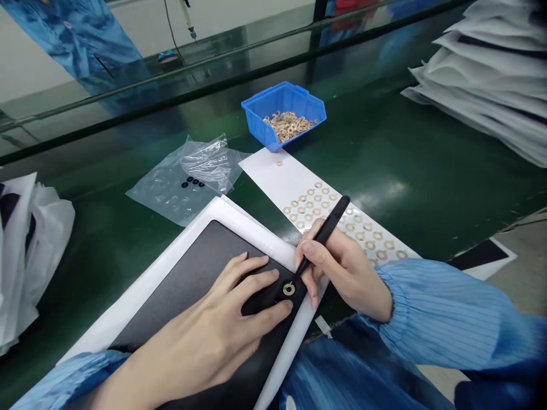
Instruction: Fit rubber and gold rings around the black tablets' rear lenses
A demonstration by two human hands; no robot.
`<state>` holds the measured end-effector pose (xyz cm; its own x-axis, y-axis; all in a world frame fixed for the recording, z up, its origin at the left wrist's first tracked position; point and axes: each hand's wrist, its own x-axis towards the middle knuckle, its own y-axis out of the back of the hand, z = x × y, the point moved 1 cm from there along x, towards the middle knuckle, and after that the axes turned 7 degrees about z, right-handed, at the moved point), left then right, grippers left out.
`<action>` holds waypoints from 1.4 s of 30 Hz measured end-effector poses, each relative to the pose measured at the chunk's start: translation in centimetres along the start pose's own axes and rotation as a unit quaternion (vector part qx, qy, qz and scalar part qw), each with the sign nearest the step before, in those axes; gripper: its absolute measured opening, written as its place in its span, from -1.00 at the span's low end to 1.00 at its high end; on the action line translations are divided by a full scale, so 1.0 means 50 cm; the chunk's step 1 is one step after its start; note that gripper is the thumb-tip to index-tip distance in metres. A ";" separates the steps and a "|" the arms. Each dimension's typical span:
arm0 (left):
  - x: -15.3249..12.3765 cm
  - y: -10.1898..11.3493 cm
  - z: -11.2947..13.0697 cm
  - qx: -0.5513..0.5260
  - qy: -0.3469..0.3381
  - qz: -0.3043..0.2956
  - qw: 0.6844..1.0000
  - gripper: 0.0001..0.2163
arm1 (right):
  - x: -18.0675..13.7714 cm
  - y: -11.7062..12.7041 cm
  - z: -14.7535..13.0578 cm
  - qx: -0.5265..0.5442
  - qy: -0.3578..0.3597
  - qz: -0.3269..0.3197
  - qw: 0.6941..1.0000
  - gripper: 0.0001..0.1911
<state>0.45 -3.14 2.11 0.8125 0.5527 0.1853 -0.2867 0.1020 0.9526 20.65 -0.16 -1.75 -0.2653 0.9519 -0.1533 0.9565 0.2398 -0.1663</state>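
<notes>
My left hand [222, 324] lies flat, fingers spread, on a black panel [188, 279] that rests in a white tray [171, 247]. My right hand [337, 267] pinches black tweezers [325, 233] like a pen. Their tip touches a small gold ring [289, 289] sitting on the panel's corner, between my left fingertips. Just beyond my right hand lies a white sheet [282, 176] carrying rows of several gold rings [311, 205].
A blue bin [284, 111] of loose gold rings stands behind the sheet. Clear plastic bags [192, 173] with small black rings lie to the left. White bagging [29, 250] sits at far left, stacked white trays [487, 68] at top right. Everything rests on a green belt [427, 165].
</notes>
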 end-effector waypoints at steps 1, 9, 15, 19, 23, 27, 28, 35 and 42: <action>0.001 0.000 0.001 -0.001 0.001 0.000 1.000 -0.62 | 0.000 0.000 0.000 -0.001 -0.001 0.000 1.000 -0.68; 0.003 0.003 0.004 -0.008 -0.001 -0.005 1.000 -0.65 | 0.000 -0.001 -0.001 -0.010 0.004 0.008 1.000 -0.70; 0.002 0.003 0.002 -0.013 -0.001 -0.012 1.000 -0.64 | -0.001 -0.001 -0.002 -0.017 0.013 0.010 1.000 -0.71; 0.003 0.004 0.002 -0.015 0.001 -0.019 1.000 -0.64 | -0.002 0.000 -0.001 -0.029 0.026 0.011 0.999 -0.74; 0.005 0.005 0.004 -0.022 0.001 -0.019 1.000 -0.64 | -0.004 0.000 -0.001 -0.042 0.046 0.011 0.998 -0.78; 0.006 0.003 0.004 -0.015 0.014 -0.022 1.000 -0.62 | -0.011 -0.002 -0.001 -0.085 0.107 0.025 0.990 -0.83; 0.006 0.002 0.004 -0.011 0.015 -0.019 1.000 -0.62 | -0.014 -0.002 0.001 -0.098 0.136 0.029 0.985 -0.85; 0.008 -0.005 0.011 0.027 0.019 -0.016 0.999 -0.60 | -0.025 -0.003 0.017 -0.118 0.289 0.051 0.949 -0.94; 0.000 -0.021 0.020 0.065 0.040 0.011 0.997 -0.60 | -0.030 0.000 0.015 -0.103 0.286 0.053 0.951 -0.94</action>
<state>1.27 -4.08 1.36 0.7622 0.6184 0.1916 -0.2310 -0.0166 0.9728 20.96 -1.75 -2.26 -0.1139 0.9068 0.4060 0.9932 0.1138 0.0245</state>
